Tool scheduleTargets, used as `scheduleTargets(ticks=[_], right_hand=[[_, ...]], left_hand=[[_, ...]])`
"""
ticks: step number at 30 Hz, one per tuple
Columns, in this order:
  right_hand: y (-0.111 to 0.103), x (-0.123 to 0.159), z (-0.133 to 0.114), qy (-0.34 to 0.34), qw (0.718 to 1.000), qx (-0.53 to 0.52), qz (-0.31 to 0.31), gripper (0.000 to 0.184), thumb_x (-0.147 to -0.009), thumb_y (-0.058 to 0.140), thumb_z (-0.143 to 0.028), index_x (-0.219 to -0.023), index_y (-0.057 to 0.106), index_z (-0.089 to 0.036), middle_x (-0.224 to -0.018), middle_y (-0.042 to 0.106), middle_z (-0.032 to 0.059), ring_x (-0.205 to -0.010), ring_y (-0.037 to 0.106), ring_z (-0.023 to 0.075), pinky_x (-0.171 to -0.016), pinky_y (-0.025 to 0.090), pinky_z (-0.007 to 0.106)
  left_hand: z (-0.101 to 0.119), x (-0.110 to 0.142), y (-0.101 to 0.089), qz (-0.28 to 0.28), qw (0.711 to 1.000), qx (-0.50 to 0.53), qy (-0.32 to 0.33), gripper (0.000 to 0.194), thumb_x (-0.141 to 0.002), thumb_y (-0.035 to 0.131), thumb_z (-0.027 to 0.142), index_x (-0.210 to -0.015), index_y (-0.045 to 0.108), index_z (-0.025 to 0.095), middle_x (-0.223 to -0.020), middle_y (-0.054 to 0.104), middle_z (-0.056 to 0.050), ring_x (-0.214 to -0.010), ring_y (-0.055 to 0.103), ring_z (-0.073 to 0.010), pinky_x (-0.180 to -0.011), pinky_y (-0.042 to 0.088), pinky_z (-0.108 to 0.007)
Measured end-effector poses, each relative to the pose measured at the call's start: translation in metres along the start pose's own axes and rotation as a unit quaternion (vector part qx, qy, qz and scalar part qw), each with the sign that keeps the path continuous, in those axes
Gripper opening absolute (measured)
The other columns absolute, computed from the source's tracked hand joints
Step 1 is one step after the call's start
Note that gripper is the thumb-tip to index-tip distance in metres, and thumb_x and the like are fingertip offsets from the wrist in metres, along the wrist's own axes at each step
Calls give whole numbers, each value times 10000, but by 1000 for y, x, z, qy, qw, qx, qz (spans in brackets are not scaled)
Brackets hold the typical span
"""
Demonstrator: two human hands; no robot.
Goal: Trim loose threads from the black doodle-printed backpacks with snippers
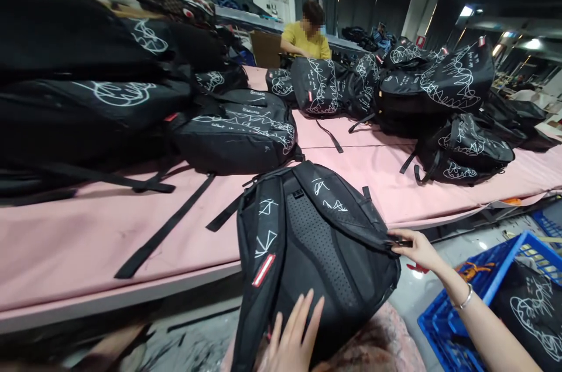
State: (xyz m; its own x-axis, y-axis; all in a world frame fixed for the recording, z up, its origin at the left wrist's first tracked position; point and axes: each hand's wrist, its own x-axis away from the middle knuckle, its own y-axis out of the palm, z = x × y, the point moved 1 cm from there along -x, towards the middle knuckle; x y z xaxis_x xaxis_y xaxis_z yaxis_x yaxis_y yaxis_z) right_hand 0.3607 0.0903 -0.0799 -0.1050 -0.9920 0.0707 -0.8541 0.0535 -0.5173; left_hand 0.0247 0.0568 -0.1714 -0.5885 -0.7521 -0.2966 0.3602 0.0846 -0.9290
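A black backpack lies with its back panel and shoulder straps facing up, leaning from the pink table edge toward me. White scribbles mark both straps, and the left strap has a red and white label. My left hand rests on the lower back panel, fingers stretched out and holding nothing. At the pack's right side, my right hand pinches a short black strap between thumb and fingers; its exact end is too small to make out.
More black backpacks with white scribbles stand on the pink table, including one backpack just beyond mine. A blue crate holding another backpack sits on the floor at right. Across the table is a person in a yellow top.
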Motion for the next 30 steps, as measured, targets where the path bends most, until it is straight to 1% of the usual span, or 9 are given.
scheduleTargets(ticks=[2, 5, 8, 11, 14, 17, 20, 25, 30], right_hand=[[5, 0, -3, -8, 1000, 21, -21, 338, -665, 669, -219, -998, 665, -162, -933, 686, 62, -865, 631, 214, -810, 474, 337], [12, 1, -11, -14, 999, 0, -35, 191, -670, 651, -207, -848, 671, -140, -784, 671, 36, -732, 618, 177, -706, 473, 287], [24, 6, -31, -19, 997, -62, -47, 152, -678, 643, -234, -789, 641, -130, -720, 621, 15, -644, 572, 133, -619, 447, 243], [43, 19, -58, -35, 990, -101, -87, 178, -653, 674, -256, -771, 633, -130, -610, 525, -34, -521, 472, 83, -509, 380, 200], [67, 37, -79, -38, 981, -118, -148, 185, -629, 698, -249, -757, 641, -128, -494, 396, -85, -437, 356, 51, -445, 295, 177], [86, 50, -84, -40, 980, -116, -157, 136, -653, 667, -214, -757, 645, -128, -471, 393, -90, -428, 339, 50, -442, 281, 170], [92, 54, -80, -55, 984, -98, -141, 126, -681, 661, -231, -751, 644, -127, -475, 425, -79, -428, 358, 52, -440, 284, 165], [92, 56, -69, -119, 983, -28, -136, 148, -713, 631, -203, -850, 662, -156, -541, 534, -45, -454, 444, 71, -437, 302, 159], [91, 56, -68, -144, 983, 3, -113, 167, -681, 633, -139, -844, 657, -170, -555, 577, -45, -467, 504, 87, -442, 330, 160]], left_hand=[[5, -13, -15, -32, 999, -13, -2, 869, -539, 565, 115, -1358, 312, 258, -1426, 341, -101, -1294, 317, -310, -1043, 229, -535], [5, -26, -49, -53, 996, -3, 73, 863, -560, 505, 57, -1366, 298, 286, -1428, 339, -71, -1305, 305, -282, -1053, 247, -516], [-10, -27, -82, -74, 992, 25, 97, 844, -588, 458, 31, -1370, 289, 300, -1422, 353, -44, -1298, 328, -244, -1056, 283, -477], [-37, -28, -108, -110, 988, 97, 48, 730, -611, 480, 59, -1294, 427, 311, -1348, 466, -29, -1213, 454, -222, -1005, 389, -397], [-54, -44, -122, -94, 973, 198, -67, 376, -754, 498, 222, -1111, 598, 281, -1130, 645, -34, -1017, 606, -196, -897, 483, -304], [-49, -81, -115, -18, 924, 329, -195, 303, -814, 460, 373, -1014, 625, 216, -990, 686, -56, -880, 648, -187, -833, 508, -301], [-26, -124, -92, 17, 869, 438, -229, 356, -780, 503, 411, -1014, 607, 164, -897, 681, -64, -818, 643, -187, -768, 513, -305], [7, -174, -70, 29, 912, 360, -195, 253, -703, 588, 373, -878, 647, 201, -744, 620, -16, -637, 564, -161, -682, 450, -299], [6, -181, -63, 34, 911, 356, -207, 157, -706, 567, 350, -632, 585, 213, -672, 574, 2, -652, 525, -170, -663, 397, -279]])
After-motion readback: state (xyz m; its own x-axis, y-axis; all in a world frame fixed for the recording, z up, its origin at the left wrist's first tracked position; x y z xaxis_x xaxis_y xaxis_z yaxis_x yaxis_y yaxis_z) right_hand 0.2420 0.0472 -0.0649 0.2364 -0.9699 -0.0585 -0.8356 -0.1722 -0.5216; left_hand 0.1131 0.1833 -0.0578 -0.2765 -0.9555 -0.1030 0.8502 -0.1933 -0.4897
